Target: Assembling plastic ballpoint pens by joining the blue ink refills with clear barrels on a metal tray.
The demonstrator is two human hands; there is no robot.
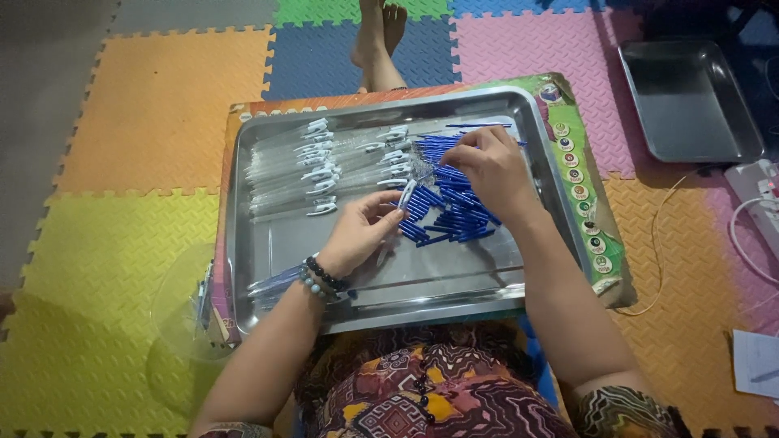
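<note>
Your left hand (357, 231) is pinching a clear plastic pen barrel with a white cap (406, 195), its long axis tilting up-right toward your right hand (487, 166), which is nipping a thin blue refill (428, 168) above the blue refill pile (446, 207) in the steel tray (268, 259).

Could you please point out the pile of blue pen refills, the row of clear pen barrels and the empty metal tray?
Blue pen refills (454, 219), head view, middle of pile.
Clear pen barrels (280, 174), head view, middle of row.
Empty metal tray (690, 101), head view, its bare floor.
</note>
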